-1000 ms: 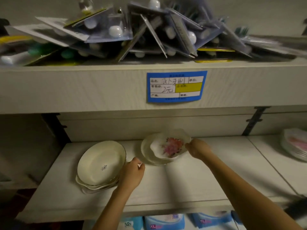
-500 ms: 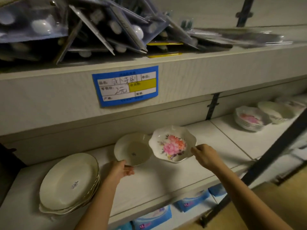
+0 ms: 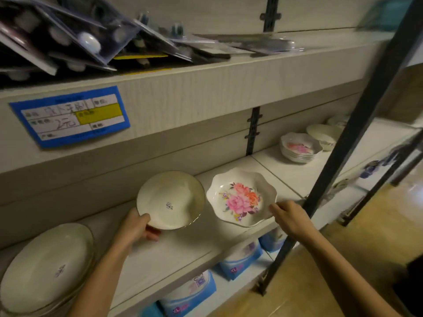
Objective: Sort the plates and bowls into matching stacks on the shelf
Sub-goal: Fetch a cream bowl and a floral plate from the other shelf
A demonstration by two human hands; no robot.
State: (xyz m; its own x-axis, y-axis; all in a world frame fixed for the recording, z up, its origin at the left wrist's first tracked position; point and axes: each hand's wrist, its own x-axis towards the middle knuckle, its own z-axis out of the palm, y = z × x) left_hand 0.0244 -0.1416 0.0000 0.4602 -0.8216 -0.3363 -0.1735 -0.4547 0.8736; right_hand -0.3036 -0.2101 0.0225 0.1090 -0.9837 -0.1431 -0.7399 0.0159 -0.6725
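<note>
The left hand [image 3: 135,227] is gripping the near rim of a plain cream plate [image 3: 170,200], tilting it toward the camera over the shelf [image 3: 174,252]. The right hand [image 3: 288,216] is pinching the edge of a scalloped flowered plate [image 3: 242,197] just beside it. A plain stack [image 3: 45,268] is sitting at the left and a flowered stack [image 3: 299,147] well to the right.

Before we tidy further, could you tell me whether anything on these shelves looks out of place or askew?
The blister packs on the top shelf lie in a tumbled heap, tilted and overlapping. The left hand holds a cream plate and the right hand a floral dish, both tilted; no damage shows.
</note>
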